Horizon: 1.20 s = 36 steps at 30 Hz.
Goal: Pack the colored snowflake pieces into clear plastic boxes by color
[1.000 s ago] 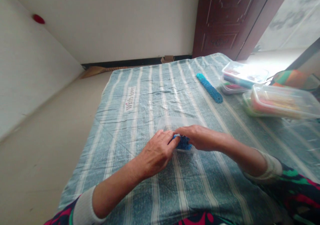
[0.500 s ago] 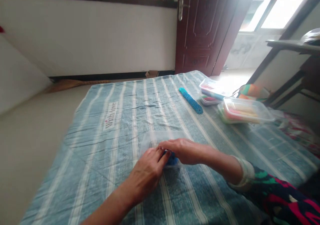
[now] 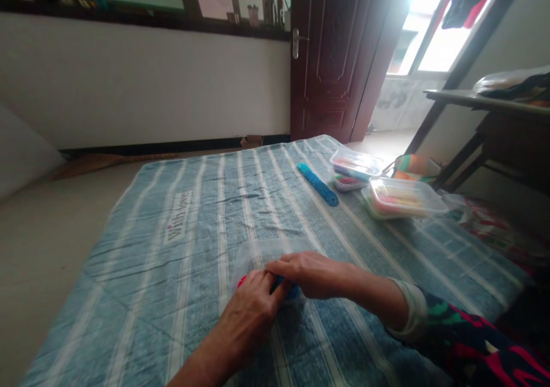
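A clear plastic box sits on the striped bed cover in front of me, with something blue inside it and a bit of red at its left. My left hand reaches into the near side, fingers bent down onto the blue thing. From the right, my right hand arches over the box, its fingertips meeting those of the left. Both hands are closed on the blue thing, though the fingertips are largely hidden. Beyond the box lies a blue strip with a bumpy, woven-looking surface.
Lidded clear boxes with coloured contents stand at the right, with more stacked boxes behind. An orange and green round item is beside them. The striped cover carries a "With love" label. A dark table stands at right.
The view has tilted up and shifted right, so the scene sits lower and further left. Red now shows beside my left hand. Both hands stay in the box.
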Available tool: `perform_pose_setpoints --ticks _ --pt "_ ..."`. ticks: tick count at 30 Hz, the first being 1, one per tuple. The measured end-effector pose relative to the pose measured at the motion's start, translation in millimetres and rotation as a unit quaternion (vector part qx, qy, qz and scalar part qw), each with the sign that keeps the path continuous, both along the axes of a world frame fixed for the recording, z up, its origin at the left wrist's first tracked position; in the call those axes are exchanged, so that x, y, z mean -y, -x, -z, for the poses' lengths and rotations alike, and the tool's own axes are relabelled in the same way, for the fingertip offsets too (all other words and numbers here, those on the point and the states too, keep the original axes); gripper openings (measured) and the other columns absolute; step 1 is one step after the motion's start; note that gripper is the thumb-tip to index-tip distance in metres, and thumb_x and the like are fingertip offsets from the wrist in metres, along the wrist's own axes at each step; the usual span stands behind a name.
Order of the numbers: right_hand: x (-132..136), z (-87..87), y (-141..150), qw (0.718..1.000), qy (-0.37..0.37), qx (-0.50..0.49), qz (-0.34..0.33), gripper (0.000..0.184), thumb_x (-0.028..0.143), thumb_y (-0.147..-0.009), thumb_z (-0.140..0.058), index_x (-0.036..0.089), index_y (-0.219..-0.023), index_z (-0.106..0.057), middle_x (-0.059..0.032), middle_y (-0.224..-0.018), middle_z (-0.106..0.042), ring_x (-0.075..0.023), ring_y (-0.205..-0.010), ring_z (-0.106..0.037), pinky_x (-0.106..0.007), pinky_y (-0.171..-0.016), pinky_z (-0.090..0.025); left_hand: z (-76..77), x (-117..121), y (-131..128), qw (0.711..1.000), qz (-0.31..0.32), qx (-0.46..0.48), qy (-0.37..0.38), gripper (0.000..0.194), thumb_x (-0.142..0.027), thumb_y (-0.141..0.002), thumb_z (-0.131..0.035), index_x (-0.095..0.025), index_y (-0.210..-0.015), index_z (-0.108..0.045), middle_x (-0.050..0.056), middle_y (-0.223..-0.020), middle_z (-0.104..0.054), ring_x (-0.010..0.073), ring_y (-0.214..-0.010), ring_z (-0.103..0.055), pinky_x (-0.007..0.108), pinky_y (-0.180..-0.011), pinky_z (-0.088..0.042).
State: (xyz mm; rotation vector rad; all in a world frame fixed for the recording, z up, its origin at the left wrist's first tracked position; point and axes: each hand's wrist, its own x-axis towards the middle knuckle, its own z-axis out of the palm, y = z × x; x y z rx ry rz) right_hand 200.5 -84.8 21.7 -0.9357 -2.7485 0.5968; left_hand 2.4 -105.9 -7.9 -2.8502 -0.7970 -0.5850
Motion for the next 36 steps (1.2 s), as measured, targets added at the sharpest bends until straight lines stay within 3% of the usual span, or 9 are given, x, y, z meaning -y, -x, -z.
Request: perform_pose_setpoints --ticks 5,10,13,16,22,30,36 --pt "0.5 -9.8 -11.8 0.998 -0.034 0.006 0.043 0.024 0.011 -0.088 -0.056 0.018 -0.111 -0.062 -0.0056 -0.093 -0.068 -0.0170 -0.079 -0.063 -0.026 -0.064 -0.043 6.7 -0.9 3.5 1.000 -0.012 0.002 -0.006 0.023 -0.018 -0.099 -0.044 -0.022 -0.113 -0.061 0.007 -0.097 -0.068 0.0216 -0.083 -0.065 0.036 -0.072 -0.059" --pt "-33.0 -10.3 -60.7 0.966 -0.113 -0.082 0.220 0.031 0.012 -0.088 -0.058 0.019 -0.117 -0.064 -0.0089 -0.110 -0.070 -0.0212 -0.100 -0.065 -0.032 -0.085 -0.048 8.8 -0.3 7.1 0.999 -0.017 -0.021 -0.037 0.025 -0.011 -0.094 -0.049 -0.020 -0.113 -0.062 0.011 -0.104 -0.068 0.0230 -0.089 -0.066 0.039 -0.077 -0.059" --pt "-67.0 -3.6 -95.0 0.927 -0.120 -0.009 0.356 0.031 0.011 -0.088 -0.055 0.019 -0.117 -0.066 -0.0103 -0.116 -0.069 -0.0240 -0.106 -0.065 -0.034 -0.092 -0.047 12.1 -0.7 9.2 0.997 -0.005 -0.031 -0.066 0.029 -0.007 -0.092 -0.047 -0.018 -0.115 -0.062 0.015 -0.106 -0.068 0.0258 -0.091 -0.067 0.041 -0.075 -0.059" --pt "-93.8 4.3 -116.5 0.895 -0.083 0.098 0.428 0.035 0.014 -0.089 -0.055 0.019 -0.123 -0.064 -0.0124 -0.123 -0.066 -0.0267 -0.112 -0.063 -0.035 -0.093 -0.046 14.9 -1.2 10.9 0.997 -0.003 -0.036 -0.074 0.032 -0.006 -0.092 -0.047 -0.018 -0.118 -0.062 0.016 -0.106 -0.068 0.0265 -0.093 -0.067 0.042 -0.075 -0.059" --pt "-110.6 14.2 -123.0 0.882 -0.039 0.165 0.440 0.042 0.019 -0.087 -0.059 0.020 -0.129 -0.060 -0.0138 -0.129 -0.061 -0.0288 -0.118 -0.059 -0.035 -0.092 -0.045 21.4 -0.5 12.5 0.997 0.003 -0.038 -0.066 0.036 -0.006 -0.092 -0.045 -0.017 -0.123 -0.061 0.018 -0.110 -0.068 0.0273 -0.098 -0.066 0.044 -0.080 -0.058" --pt "-120.5 15.4 -126.5 0.880 -0.029 0.175 0.441 0.040 0.019 -0.081 -0.062 0.021 -0.122 -0.065 -0.0113 -0.123 -0.064 -0.0274 -0.116 -0.059 -0.032 -0.089 -0.045 52.9 1.5 14.5 0.998 -0.032 -0.006 -0.053 0.037 -0.008 -0.093 -0.042 -0.020 -0.123 -0.060 0.018 -0.118 -0.064 0.0301 -0.105 -0.064 0.051 -0.086 -0.055" --pt "-125.9 13.2 -129.7 0.878 -0.031 0.176 0.443 0.043 0.019 -0.078 -0.066 0.020 -0.121 -0.065 -0.0106 -0.121 -0.067 -0.0267 -0.114 -0.060 -0.030 -0.085 -0.045 55.4 1.3 14.1 0.998 -0.037 -0.011 -0.048 0.036 -0.008 -0.092 -0.047 -0.021 -0.122 -0.061 0.017 -0.119 -0.064 0.0306 -0.105 -0.064 0.051 -0.086 -0.055"
